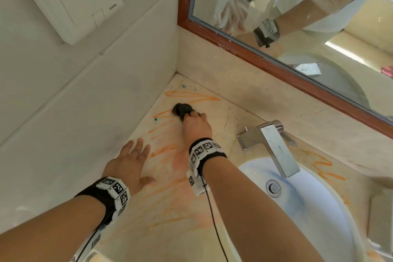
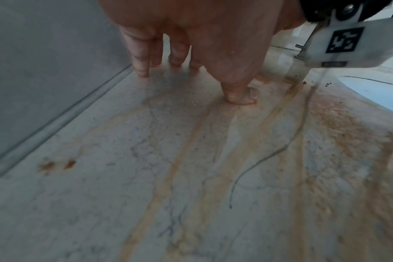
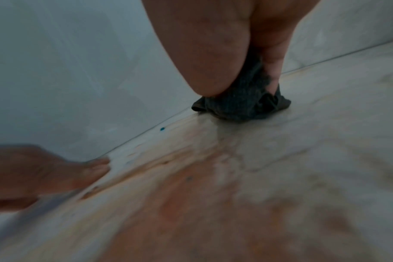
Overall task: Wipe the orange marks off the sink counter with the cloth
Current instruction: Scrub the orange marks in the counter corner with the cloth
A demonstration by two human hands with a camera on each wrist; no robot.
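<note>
Cloth (image 1: 183,110) bunched under right hand's (image 1: 196,127) pinching fingers (image 3: 272,58), among orange marks (image 1: 191,98); left hand (image 1: 129,164) spread flat.

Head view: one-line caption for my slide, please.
Right hand scrubs orange marks with a dark cloth; left hand braces on the counter.

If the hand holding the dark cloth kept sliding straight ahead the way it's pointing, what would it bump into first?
The right hand with the cloth points toward the back corner. It would likely cross the orange zigzag marks first, then meet the back wall ledge under the mirror; exact depth is unclear.
</note>
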